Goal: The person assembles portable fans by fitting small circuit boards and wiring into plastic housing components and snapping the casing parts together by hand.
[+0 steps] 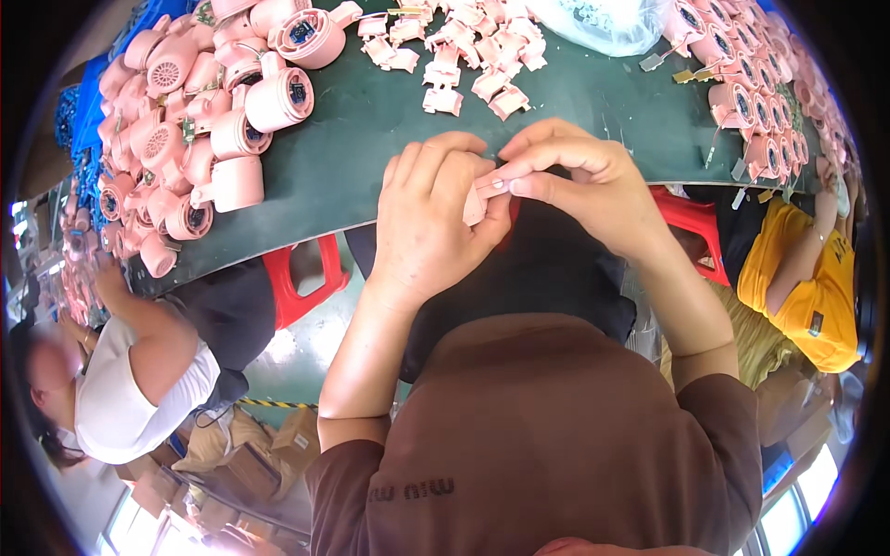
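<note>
Close in front of my body, at the table's near edge, my left hand (428, 215) is closed around a small pink plastic part (475, 206). Most of that part is hidden by the fingers. My right hand (584, 176) reaches in from the other side, its thumb and forefinger pinched at the part's upper end. A tiny whitish piece (498, 184) shows at those fingertips, too small to name. Beyond both hands lies a loose heap of small pink plastic clips or brackets (491, 46) on the dark green table (357, 130).
Pink fan-like housings (236, 130) are piled at the left; rows of similar housings with wires (760, 102) stand at the right. A clear bag of small pieces (607, 23) lies at the back. Red stools (301, 283) and people in white (139, 389) and yellow (811, 287) flank me.
</note>
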`<action>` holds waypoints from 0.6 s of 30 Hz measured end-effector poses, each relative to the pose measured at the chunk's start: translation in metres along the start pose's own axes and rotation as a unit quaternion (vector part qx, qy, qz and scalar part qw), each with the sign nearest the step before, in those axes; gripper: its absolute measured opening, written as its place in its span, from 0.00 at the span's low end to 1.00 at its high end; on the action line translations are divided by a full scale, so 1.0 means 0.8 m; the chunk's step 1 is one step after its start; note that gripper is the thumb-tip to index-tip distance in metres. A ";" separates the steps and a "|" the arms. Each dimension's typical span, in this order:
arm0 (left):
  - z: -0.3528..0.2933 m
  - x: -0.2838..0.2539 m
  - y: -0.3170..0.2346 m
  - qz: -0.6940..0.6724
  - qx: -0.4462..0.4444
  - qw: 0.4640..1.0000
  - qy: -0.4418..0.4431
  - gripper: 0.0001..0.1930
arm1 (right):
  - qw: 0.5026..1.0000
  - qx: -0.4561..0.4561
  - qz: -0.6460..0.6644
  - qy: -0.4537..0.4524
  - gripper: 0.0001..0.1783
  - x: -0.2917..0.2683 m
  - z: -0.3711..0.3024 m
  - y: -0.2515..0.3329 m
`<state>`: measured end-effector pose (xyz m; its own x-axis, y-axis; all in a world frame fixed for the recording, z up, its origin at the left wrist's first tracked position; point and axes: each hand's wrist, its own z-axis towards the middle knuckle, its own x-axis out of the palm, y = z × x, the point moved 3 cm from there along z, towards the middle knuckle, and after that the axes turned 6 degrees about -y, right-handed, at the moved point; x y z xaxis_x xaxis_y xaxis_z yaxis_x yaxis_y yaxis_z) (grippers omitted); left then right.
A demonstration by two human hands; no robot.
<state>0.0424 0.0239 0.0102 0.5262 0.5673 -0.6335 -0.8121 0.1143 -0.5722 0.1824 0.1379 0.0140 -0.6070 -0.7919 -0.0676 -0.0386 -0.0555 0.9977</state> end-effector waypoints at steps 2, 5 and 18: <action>-0.001 0.000 0.001 -0.002 0.001 1.000 -0.007 0.16 | 0.999 0.021 0.024 -0.006 0.06 0.004 0.001 -0.007; -0.004 0.000 0.004 -0.004 0.000 1.000 -0.016 0.18 | 0.992 0.084 0.090 0.001 0.07 0.009 0.005 -0.007; -0.007 0.006 -0.005 0.033 0.004 0.999 -0.022 0.19 | 0.978 0.145 0.147 -0.021 0.08 0.022 0.000 -0.013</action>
<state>0.0499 0.0214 0.0065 0.4606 0.6093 -0.6454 -0.8462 0.0819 -0.5266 0.1720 0.1245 0.0023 -0.6573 -0.7219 0.2165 -0.0776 0.3505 0.9333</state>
